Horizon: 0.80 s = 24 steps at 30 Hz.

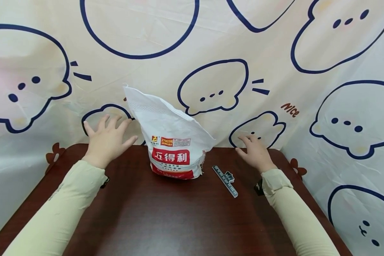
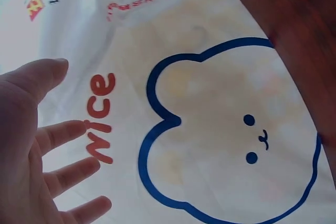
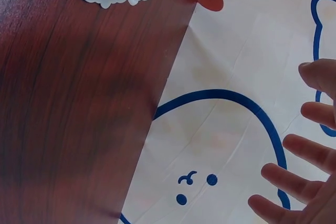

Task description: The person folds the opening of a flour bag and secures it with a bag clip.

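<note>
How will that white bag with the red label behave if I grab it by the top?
The white bag likely flops: its upper part is creased, empty-looking and leans to one side. Its bulging base on the table suggests the weight sits low, so it should sag when lifted. The smooth plastic may slip, so grip firmly.

Both arms wore pale beige sleeves [image 1: 67,206], gathered at the cuffs [image 1: 273,177], with dark wrist straps [image 1: 259,187].
</note>
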Motion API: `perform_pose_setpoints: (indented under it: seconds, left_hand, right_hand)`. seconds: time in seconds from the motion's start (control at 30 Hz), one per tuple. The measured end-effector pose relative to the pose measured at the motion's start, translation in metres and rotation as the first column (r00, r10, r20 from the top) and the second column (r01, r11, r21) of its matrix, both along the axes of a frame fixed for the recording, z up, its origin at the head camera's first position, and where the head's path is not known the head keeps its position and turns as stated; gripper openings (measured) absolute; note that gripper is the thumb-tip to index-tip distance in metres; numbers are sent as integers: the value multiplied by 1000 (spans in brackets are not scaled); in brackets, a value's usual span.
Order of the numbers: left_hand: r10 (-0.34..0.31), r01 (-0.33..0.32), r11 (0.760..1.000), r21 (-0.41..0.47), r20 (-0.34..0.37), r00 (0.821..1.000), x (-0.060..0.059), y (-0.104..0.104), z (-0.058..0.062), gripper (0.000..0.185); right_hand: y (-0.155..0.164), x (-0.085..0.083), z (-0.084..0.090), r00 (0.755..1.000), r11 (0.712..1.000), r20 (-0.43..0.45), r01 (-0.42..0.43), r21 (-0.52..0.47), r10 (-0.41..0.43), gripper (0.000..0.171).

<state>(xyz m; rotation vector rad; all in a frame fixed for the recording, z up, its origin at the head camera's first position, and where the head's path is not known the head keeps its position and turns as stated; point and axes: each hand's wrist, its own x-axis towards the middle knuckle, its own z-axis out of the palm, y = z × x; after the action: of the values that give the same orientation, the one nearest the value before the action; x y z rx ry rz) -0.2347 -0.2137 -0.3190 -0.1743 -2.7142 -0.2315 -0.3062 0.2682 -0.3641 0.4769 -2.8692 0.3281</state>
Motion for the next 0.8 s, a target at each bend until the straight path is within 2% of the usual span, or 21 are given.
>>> perform_pose_setpoints:
  seconds: [0.33,0.5,0.63,0.8]
  left_hand:
    - [-14,18,998,55,-73,997,8,10,14,57]
    - [-30,37,998,58,-108,994,11,16,16,54]
    - [-52,60,997,42,-175,983,11,19,17,48]
    - [-83,98,994,42,-266,960,12,23,23,38]
  right_hand:
    - [-6,2,0,994,998,-94,-54,-31,51,47]
    - [-11,4,1,993,996,-96,-71,-49,66,45]
    - [-13,5,0,994,996,-84,-72,-42,68,44]
    - [-14,8,1,994,997,-78,-74,-24,72,45]
